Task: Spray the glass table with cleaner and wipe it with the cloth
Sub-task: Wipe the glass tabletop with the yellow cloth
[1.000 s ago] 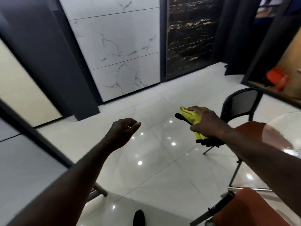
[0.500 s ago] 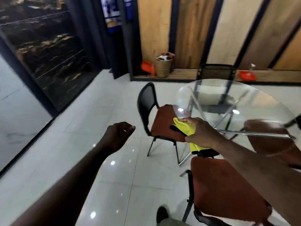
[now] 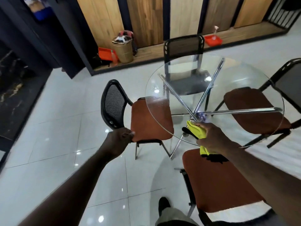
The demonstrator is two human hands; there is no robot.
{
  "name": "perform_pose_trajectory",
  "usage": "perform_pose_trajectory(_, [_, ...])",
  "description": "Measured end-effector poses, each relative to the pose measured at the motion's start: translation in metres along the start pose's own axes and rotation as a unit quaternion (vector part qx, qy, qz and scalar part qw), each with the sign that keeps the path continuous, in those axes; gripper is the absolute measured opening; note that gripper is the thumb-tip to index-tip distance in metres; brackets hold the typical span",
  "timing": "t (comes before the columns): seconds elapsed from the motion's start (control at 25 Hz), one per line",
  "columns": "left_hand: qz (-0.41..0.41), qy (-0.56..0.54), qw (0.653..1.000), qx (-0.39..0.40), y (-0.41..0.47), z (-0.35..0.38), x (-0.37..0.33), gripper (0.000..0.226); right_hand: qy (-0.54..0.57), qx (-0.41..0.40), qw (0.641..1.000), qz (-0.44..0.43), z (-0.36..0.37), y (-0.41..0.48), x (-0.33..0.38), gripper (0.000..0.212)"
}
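A round glass table [image 3: 244,75] on crossed chrome legs stands ahead and to the right, with fine spray droplets on its left part. My right hand [image 3: 211,139] grips a yellow and black cloth [image 3: 197,132] over the table's near edge. My left hand [image 3: 119,139] hangs in the air in front of the left chair [image 3: 146,118], fingers loosely curled and holding nothing. No spray bottle is in either hand.
Several chairs with rust-brown seats ring the table, one right below my right arm [image 3: 219,181]. A woven basket [image 3: 123,49] and orange trays [image 3: 105,53] sit on the ledge by the wood-panelled wall. Glossy white tile floor [image 3: 57,144] lies to the left.
The view has swung right from the marble wall to the table. My right hand has carried the cloth over the table's near edge. My left hand stayed empty.
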State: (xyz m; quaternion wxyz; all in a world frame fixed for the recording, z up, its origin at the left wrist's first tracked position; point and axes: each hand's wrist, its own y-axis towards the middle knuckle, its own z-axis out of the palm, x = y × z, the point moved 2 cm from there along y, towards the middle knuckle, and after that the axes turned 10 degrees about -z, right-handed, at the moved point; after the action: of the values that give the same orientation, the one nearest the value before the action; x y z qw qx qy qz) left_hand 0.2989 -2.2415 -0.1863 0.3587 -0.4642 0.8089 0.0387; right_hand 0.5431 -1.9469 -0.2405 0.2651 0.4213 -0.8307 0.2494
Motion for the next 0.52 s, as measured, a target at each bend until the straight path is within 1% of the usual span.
perform_pose_trajectory(0.12, [-0.017,-0.011,0.999,0.042,0.046,0.018,-0.005,0.021,-0.003,0.016,0.999,0.031,0.01,0.013,-0.019,0.083])
perform_pose_trajectory(0.2, [-0.018,-0.02,0.997,0.072,0.076,0.031,-0.008,0.021,-0.006,0.009,0.998,0.06,0.016,0.02,-0.031,0.081])
perform_pose_trajectory(0.28, [-0.011,-0.019,0.995,0.097,0.106,0.047,-0.01,0.023,0.003,-0.037,0.995,0.091,0.024,0.027,-0.04,0.081])
perform_pose_trajectory(0.4, [-0.014,-0.006,0.992,0.124,0.148,0.073,-0.014,0.019,0.053,-0.116,0.98,0.155,0.038,0.039,-0.051,0.081])
perform_pose_trajectory(0.52, [-0.01,-0.022,0.987,0.16,0.183,0.1,-0.014,0.019,0.018,-0.166,0.964,0.208,0.042,0.051,-0.056,0.081])
